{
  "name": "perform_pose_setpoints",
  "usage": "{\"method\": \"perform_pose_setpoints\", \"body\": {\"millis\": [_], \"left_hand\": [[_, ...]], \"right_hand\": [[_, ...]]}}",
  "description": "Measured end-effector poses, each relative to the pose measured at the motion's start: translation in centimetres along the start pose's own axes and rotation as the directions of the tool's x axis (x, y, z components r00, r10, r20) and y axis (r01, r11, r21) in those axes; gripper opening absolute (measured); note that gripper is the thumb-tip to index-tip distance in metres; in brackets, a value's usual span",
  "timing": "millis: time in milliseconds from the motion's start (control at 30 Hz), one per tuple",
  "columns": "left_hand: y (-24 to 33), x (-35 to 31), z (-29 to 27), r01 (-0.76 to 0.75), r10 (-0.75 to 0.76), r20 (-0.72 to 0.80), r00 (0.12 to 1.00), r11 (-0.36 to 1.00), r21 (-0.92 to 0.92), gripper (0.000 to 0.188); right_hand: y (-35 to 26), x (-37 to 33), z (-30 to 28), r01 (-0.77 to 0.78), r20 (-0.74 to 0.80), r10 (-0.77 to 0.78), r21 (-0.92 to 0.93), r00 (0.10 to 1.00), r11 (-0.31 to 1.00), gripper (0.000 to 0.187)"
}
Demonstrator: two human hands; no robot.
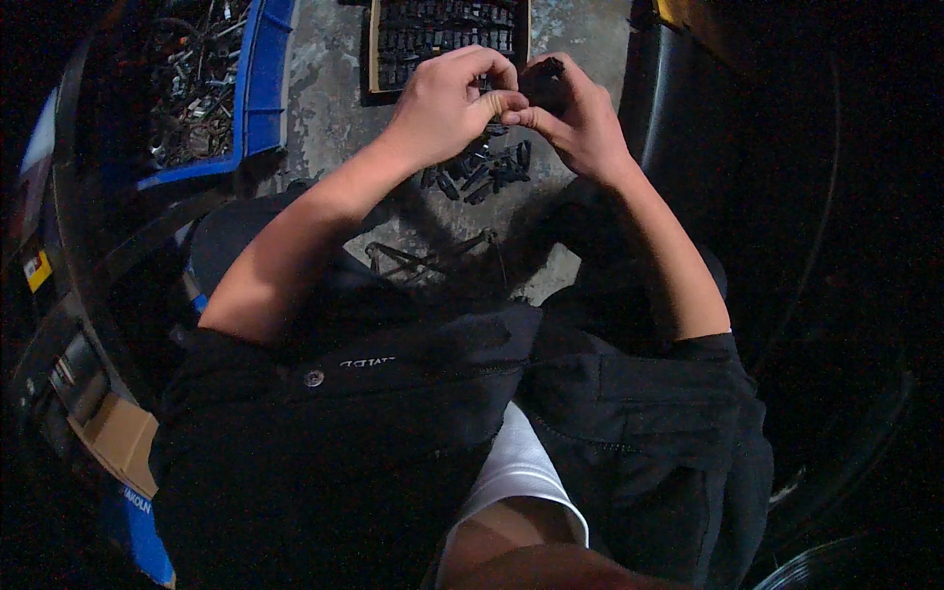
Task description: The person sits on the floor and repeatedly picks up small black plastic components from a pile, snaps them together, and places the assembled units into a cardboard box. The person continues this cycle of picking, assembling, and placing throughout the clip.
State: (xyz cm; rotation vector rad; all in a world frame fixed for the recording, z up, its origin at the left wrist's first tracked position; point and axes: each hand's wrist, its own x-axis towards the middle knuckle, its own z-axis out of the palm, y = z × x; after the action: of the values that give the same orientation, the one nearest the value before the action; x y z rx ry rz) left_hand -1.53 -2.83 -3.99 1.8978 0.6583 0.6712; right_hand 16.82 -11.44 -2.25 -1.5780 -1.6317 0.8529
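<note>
Both hands meet in front of me, their thumb tips close together. Thumb and fingers of my left hand point(442, 108) are pinched; whatever lies between them is too dark and small to name. My right hand point(588, 128) curls its fingers round a dark black part point(546, 81), whose kind I cannot make out. Just beyond the left hand stands a shallow box point(375, 49) with rows of small black parts point(447, 29). Beneath the hands, a loose heap of black parts point(479, 175) lies on the floor.
At the far left a blue crate point(265, 79) holds a jumble of metal pieces. A thin dark folding frame point(423, 264) is on the worn concrete floor point(324, 59) near my legs. A cardboard box point(120, 438) sits at the left edge. Large dark shapes fill the right side.
</note>
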Motion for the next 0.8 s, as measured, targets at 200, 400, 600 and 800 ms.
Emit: {"method": "perform_pose_setpoints", "body": {"millis": [200, 400, 600, 800], "left_hand": [[-0.9, 0.2, 0.3, -0.023, 0.022, -0.015, 1.000, 1.000, -0.019, 0.015], [-0.7, 0.2, 0.3, -0.062, 0.062, -0.004, 0.998, 0.998, -0.009, 0.016], [-0.2, -0.2, 0.4, -0.070, 0.070, -0.005, 0.998, 0.994, 0.086, 0.018], [-0.5, -0.2, 0.4, -0.109, 0.106, 0.038, 0.994, 0.991, 0.084, 0.015]], "right_hand": [[0.8, 0.0, 0.1, 0.018, -0.019, -0.019, -0.033, 1.000, 0.999, 0.046], [1.2, -0.1, 0.2, 0.021, 0.008, -0.021, -0.057, 1.000, 0.998, 0.049], [1.3, -0.1, 0.3, 0.042, -0.013, -0.044, -0.124, 0.999, 0.991, 0.050], [0.3, -0.3, 0.2, -0.073, 0.046, 0.077, -0.097, 0.996, 0.993, 0.047]]}}
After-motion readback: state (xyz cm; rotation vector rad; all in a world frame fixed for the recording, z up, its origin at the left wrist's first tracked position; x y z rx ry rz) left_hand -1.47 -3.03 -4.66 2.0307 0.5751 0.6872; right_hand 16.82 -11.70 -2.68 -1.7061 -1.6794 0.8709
